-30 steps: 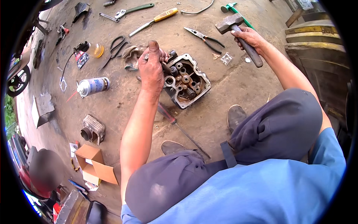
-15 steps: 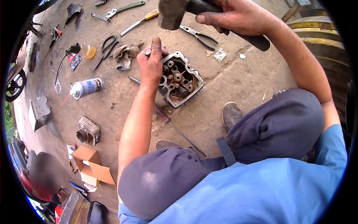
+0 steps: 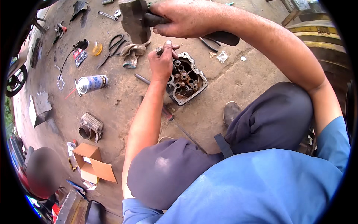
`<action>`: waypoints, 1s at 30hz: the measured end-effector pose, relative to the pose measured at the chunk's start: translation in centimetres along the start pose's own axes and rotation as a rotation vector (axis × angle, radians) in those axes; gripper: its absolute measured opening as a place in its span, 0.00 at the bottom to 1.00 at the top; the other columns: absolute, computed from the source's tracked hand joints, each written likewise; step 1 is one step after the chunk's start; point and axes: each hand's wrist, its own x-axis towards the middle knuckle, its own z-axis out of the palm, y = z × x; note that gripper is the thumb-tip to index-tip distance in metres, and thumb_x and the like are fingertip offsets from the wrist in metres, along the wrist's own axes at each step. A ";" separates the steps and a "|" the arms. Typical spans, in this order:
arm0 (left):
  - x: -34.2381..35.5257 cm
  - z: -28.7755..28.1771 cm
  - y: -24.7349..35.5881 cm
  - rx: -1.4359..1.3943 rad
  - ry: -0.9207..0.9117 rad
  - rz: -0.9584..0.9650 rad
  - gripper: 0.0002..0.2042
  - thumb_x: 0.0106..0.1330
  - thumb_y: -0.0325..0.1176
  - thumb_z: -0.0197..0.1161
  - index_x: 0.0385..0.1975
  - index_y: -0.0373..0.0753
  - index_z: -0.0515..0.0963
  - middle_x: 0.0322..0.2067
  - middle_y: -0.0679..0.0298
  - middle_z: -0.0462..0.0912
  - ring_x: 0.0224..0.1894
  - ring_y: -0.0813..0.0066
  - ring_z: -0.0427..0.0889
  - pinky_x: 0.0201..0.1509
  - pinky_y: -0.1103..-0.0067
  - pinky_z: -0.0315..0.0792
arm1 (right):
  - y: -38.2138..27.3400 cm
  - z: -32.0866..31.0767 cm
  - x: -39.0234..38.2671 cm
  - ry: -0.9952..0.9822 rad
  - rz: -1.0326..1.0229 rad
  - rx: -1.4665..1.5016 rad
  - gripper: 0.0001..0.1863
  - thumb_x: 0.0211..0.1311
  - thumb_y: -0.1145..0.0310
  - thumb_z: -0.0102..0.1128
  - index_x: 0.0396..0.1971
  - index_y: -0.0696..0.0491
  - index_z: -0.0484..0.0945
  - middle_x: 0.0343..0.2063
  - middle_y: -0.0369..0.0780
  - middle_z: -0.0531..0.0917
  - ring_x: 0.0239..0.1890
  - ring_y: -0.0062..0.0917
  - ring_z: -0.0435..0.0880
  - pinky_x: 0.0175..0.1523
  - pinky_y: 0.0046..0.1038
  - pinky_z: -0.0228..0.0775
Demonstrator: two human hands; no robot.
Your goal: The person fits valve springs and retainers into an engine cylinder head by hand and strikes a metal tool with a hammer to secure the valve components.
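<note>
My right hand [image 3: 182,18] is closed round the dark handle of a heavy hammer [image 3: 136,22]. Its big metal head hangs just above and to the left of my left hand [image 3: 161,67]. That left hand is a fist with the thumb up, holding a metal punch [image 3: 159,50] whose round end sticks out at the top; its lower end is hidden. The fist rests at the left edge of an engine cylinder head [image 3: 188,80], which lies open side up on the ground with oily valve springs and valve parts inside.
Left of me lie a spray can [image 3: 91,84], a finned cylinder [image 3: 91,127] and an open cardboard box [image 3: 89,153]. Scissors [image 3: 112,48] and a dirty glove [image 3: 132,52] lie ahead. A screwdriver [image 3: 170,117] is near my feet. Pliers [image 3: 209,44] lie partly behind the hammer handle.
The hammer and my right hand have swung left, bringing the head over near my left fist. My left hand keeps its grip beside the cylinder head. The whole view has shifted slightly.
</note>
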 end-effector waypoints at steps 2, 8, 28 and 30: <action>0.4 -0.9 -0.4 0.034 0.023 0.016 0.23 0.80 0.35 0.58 0.20 0.30 0.82 0.21 0.61 0.86 0.30 0.78 0.83 0.37 0.78 0.74 | -0.4 -0.8 0.4 0.068 -0.013 0.017 0.18 0.64 0.61 0.63 0.42 0.63 0.82 0.35 0.56 0.87 0.42 0.50 0.89 0.50 0.45 0.81; 0.7 -1.5 -0.2 -0.330 0.088 -0.103 0.24 0.78 0.31 0.56 0.12 0.40 0.66 0.15 0.61 0.72 0.30 0.60 0.85 0.54 0.60 0.81 | 2.6 -1.0 -2.1 0.126 0.072 0.153 0.15 0.65 0.63 0.62 0.36 0.62 0.79 0.29 0.54 0.85 0.34 0.42 0.88 0.40 0.41 0.78; -5.6 -12.7 3.5 -0.138 0.560 -0.156 0.18 0.77 0.42 0.64 0.24 0.46 0.68 0.19 0.72 0.66 0.21 0.80 0.64 0.28 0.78 0.63 | 24.3 7.3 -16.4 0.132 0.999 0.930 0.20 0.70 0.52 0.69 0.42 0.54 0.76 0.28 0.33 0.79 0.23 0.17 0.79 0.26 0.23 0.74; -8.6 -16.6 3.2 0.130 0.679 -0.333 0.16 0.76 0.43 0.67 0.26 0.45 0.74 0.21 0.75 0.69 0.24 0.85 0.66 0.25 0.83 0.58 | 25.1 7.5 -17.6 0.063 1.034 0.813 0.22 0.72 0.48 0.66 0.38 0.55 0.78 0.26 0.34 0.80 0.24 0.20 0.81 0.29 0.27 0.77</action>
